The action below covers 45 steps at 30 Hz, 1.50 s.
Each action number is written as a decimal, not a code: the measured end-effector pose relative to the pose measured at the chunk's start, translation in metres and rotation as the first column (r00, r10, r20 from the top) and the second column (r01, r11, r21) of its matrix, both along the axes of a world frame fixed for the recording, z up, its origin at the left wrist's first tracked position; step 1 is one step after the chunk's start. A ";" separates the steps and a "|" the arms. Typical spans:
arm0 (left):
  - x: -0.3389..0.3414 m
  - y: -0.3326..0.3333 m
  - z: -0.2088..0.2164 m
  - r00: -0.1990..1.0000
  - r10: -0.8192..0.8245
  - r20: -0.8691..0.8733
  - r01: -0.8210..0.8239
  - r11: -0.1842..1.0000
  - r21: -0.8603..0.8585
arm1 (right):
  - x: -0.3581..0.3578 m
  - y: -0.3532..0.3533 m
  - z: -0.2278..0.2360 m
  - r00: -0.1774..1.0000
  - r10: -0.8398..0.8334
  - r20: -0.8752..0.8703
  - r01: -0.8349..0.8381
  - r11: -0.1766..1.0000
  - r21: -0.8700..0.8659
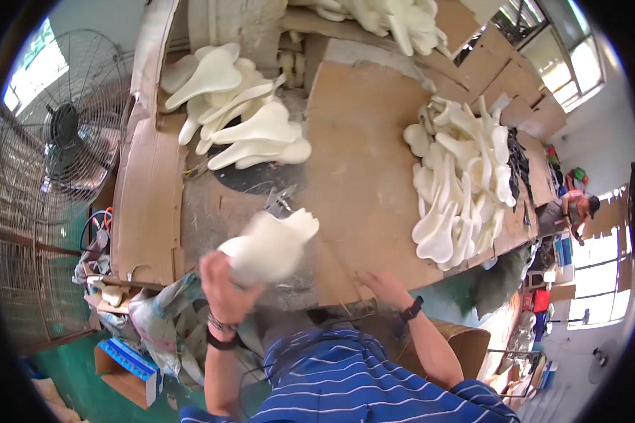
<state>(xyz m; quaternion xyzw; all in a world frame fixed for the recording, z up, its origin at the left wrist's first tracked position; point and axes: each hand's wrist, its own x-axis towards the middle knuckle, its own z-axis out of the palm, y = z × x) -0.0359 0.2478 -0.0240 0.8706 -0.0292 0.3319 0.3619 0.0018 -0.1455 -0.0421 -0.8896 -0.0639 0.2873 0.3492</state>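
Observation:
My left hand grips a cream foam pad shaped like a bicycle saddle, held above the near part of the table and blurred by motion. Beyond the pad, a small metal fixture stands on the tabletop. Close to the table's front edge is my right hand, its fingers drawn together. A thin, faint line runs from them toward the pad, too blurred to name. A pile of similar pads lies at the far left, and another pile lies on the right.
Brown cardboard covers the table's middle. More pads lie at the back. A large fan stands left, behind a cardboard side panel. An open blue-edged box sits low left. Another person is far right.

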 end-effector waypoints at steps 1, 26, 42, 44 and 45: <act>-0.001 -0.019 0.013 0.991 -0.103 0.086 0.095 0.991 0.098 | 0.013 0.008 0.006 0.987 -0.091 -0.129 0.121 0.961 0.248; 0.054 -0.193 0.010 0.624 -0.609 -0.490 0.125 0.697 -0.706 | 0.097 -0.042 0.047 0.948 -0.315 -0.045 0.223 0.556 0.801; 0.080 -0.074 -0.194 0.580 0.292 -0.761 -0.151 0.956 0.251 | 0.204 -0.064 -0.007 0.594 -0.772 0.226 0.522 0.583 0.622; 0.076 -0.057 -0.205 0.294 0.396 -0.870 -0.285 0.905 0.315 | 0.248 -0.061 -0.007 0.526 -0.784 0.330 0.472 0.592 0.653; 0.080 -0.054 -0.207 0.169 0.412 -0.895 -0.258 0.895 0.363 | 0.272 -0.058 -0.003 0.476 -0.783 0.400 0.431 0.604 0.670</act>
